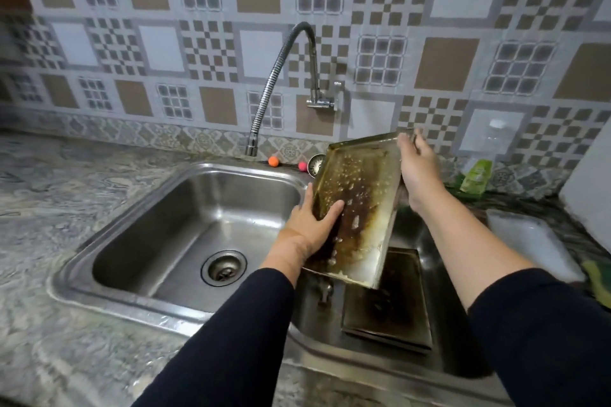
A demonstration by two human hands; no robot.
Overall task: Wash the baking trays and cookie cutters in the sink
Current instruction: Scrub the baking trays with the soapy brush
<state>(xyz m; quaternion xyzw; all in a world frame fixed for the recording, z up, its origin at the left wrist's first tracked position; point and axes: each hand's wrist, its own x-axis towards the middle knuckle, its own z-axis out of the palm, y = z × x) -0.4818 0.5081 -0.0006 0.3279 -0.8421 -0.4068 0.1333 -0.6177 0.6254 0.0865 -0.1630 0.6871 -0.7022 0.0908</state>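
Observation:
A dirty baking tray (360,195), brown with burnt residue, is tilted up steeply over the sink's drainboard. My left hand (310,225) grips its lower left edge, thumb on the inner face. My right hand (416,168) holds the tray's upper right corner. A second dark tray (393,304) lies flat on the drainboard beneath it. The steel sink basin (139,228) is to the left, with its drain (224,267) uncovered. No cookie cutters are visible.
A flexible faucet (264,102) arches from the tiled wall over the basin's back edge, with no water running. Orange (273,161) and pink (301,166) balls and a metal strainer (316,163) sit behind the sink. A green bottle (476,175) and a white tray (532,241) stand on the right counter.

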